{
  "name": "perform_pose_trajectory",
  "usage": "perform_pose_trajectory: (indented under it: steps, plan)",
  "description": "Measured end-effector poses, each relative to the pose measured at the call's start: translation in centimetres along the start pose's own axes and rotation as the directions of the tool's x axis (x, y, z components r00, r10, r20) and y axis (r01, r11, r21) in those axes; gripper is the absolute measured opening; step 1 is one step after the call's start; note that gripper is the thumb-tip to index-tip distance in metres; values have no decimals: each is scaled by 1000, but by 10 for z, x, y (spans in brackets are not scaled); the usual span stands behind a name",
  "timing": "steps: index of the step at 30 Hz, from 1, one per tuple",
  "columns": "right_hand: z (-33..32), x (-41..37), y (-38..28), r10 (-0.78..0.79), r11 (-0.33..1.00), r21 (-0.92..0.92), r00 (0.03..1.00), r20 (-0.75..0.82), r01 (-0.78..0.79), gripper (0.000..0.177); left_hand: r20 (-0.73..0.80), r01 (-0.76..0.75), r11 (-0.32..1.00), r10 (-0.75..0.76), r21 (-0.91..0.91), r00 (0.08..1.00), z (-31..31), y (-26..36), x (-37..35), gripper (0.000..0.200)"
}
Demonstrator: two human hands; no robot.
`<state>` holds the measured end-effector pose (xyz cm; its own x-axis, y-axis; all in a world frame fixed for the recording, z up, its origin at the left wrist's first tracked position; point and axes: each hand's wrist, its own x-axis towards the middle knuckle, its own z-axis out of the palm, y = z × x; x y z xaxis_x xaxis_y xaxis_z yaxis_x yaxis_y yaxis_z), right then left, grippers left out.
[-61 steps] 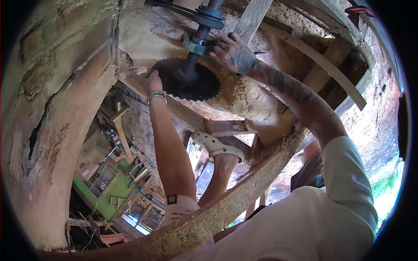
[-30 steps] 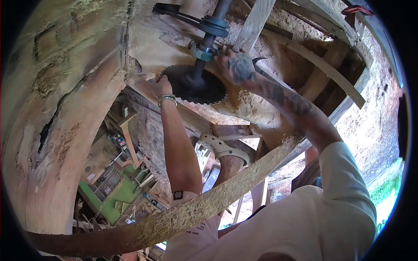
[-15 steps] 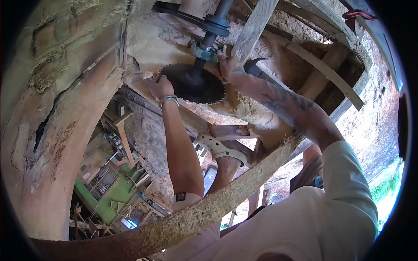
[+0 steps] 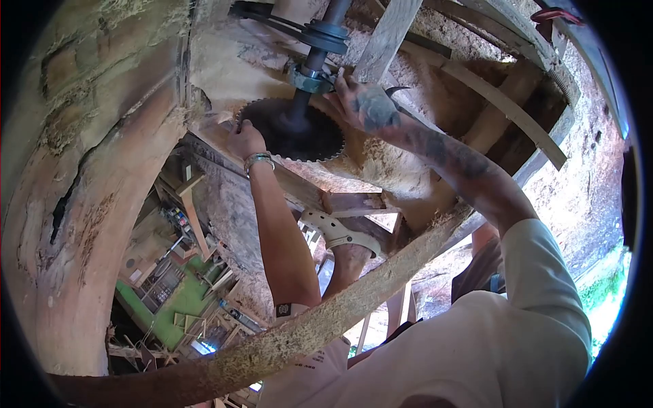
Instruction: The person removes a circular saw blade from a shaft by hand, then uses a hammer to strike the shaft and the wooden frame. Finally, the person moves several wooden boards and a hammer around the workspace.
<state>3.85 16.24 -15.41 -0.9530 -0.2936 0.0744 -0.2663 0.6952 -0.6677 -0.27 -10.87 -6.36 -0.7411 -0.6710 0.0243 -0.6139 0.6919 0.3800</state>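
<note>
A dark round saw blade (image 4: 292, 132) with a toothed rim sits on the end of a metal shaft (image 4: 331, 24). My left hand (image 4: 246, 139), with a bracelet at the wrist, is closed on the blade's left edge. My right hand (image 4: 357, 102), below a tattooed forearm, is at the blade's upper right edge, beside the greenish bearing housing (image 4: 311, 80) on the shaft. Its fingers are bent near the housing; what they grip, if anything, is hidden. Above the housing a grooved pulley (image 4: 325, 37) carries a black belt (image 4: 269, 19).
A pale wooden post (image 4: 388, 41) rises behind my right hand. A sawdust-covered curved beam (image 4: 299, 333) crosses in front of my body. A light clog (image 4: 340, 232) is on a foot below the blade. A curved wooden strip (image 4: 500, 102) lies at the right.
My right hand has turned, showing more of its back, with its fingers raised by the housing. The blade and both hands appear slightly farther left in view.
</note>
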Motion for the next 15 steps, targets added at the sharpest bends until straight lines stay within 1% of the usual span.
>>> perform_pose_trajectory:
  steps: [1, 2, 3, 5, 7, 8, 9, 10, 11, 13, 14, 15]
  plan:
    - [3, -1, 6, -190, 961, -222, 977, -92, 166, 35, 1, 6, 1000, -6, 10, 1000, 1, -2, 3, 37]
    - [11, -1, 18, -388, 847, -444, 911, -139, 293, 33, 1, 12, 1000, -12, 20, 1000, 2, -3, 5, 37]
    - [23, 0, 28, -573, 669, -645, 808, -133, 368, 31, 8, 13, 999, -13, 29, 1000, 0, 0, 5, 37]
    - [83, 9, 43, -449, 718, -612, 892, -43, 332, 30, 26, 19, 999, -21, 48, 999, -3, 7, -1, 37]
    - [80, 13, 33, -230, 893, -404, 973, -30, 199, 26, 14, 17, 999, -17, 37, 1000, -3, 6, -2, 37]
    - [35, 16, 12, -69, 980, -189, 997, -26, 63, 24, 6, 16, 999, -16, 29, 1000, -2, 6, -2, 37]
    - [7, 16, -2, 90, 995, 34, 996, 20, -90, 22, 7, 12, 999, -12, 42, 1000, -4, 4, -2, 37]
    - [3, 15, 0, -113, 914, -397, 992, -64, 78, 19, 7, 5, 999, -5, 51, 1000, -3, 4, -1, 37]
    - [2, 11, 4, -326, 629, -758, 944, -51, 176, 17, 8, -2, 998, 1, 60, 1000, -3, 5, 0, 36]
    - [15, 7, 7, -444, 603, -789, 871, -212, 116, 16, 32, 10, 999, -12, 41, 999, -4, 6, 0, 36]
    - [40, 10, 9, -282, 884, -464, 855, -435, 56, 15, 41, 14, 1000, -15, 26, 999, -4, 9, 2, 36]
    - [42, 12, 9, -158, 968, -244, 894, -419, 57, 13, 44, 26, 999, -27, 30, 999, -1, 7, 8, 36]
